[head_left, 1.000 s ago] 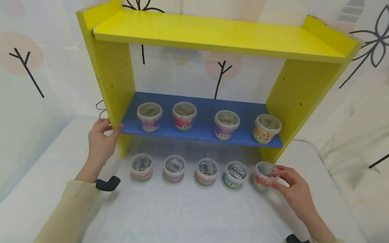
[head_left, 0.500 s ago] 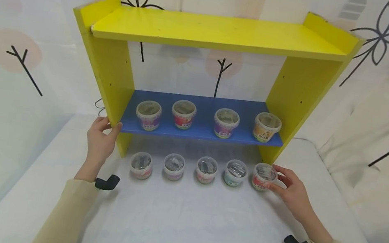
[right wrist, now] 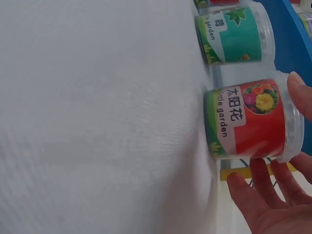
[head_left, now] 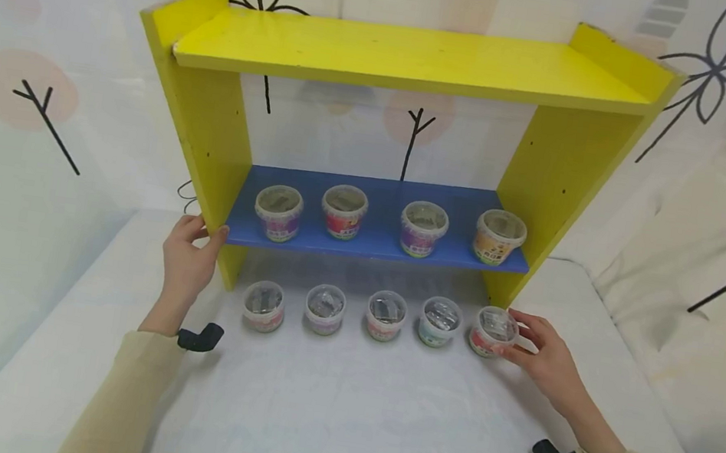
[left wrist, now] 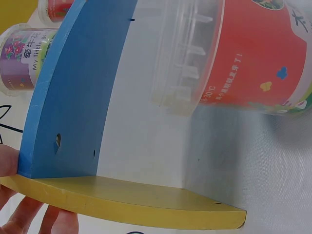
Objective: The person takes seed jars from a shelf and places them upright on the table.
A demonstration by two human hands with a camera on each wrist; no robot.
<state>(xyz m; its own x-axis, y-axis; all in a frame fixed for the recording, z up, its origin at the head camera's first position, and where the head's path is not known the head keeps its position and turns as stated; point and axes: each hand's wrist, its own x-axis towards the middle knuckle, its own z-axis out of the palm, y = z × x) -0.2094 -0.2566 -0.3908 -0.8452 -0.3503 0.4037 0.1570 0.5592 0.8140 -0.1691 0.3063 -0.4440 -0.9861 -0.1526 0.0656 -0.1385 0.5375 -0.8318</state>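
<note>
In the head view, my left hand [head_left: 189, 260] grips the front edge of the yellow left side panel of a small shelf unit [head_left: 428, 61]. The left wrist view shows the thumb on one side of the panel and curled fingers [left wrist: 61, 222] on the other. My right hand [head_left: 549, 365] holds a clear plastic cup with a red label [head_left: 490, 333] at the right end of the row on the table. Up close, this red-labelled cup [right wrist: 258, 119] has pictured flowers; my thumb [right wrist: 298, 95] touches its rim and the fingers lie at its side.
Several similar cups [head_left: 385, 316] stand in a row on the white cloth [head_left: 336, 416] before the unit. Several more cups [head_left: 423, 231] stand on the blue shelf [head_left: 373, 253]. Patterned cloth [head_left: 21, 233] hangs behind and at the sides.
The red-labelled cup and my right hand have shifted very slightly toward the front. My left hand keeps its grip on the panel. The other cups stay where they were.
</note>
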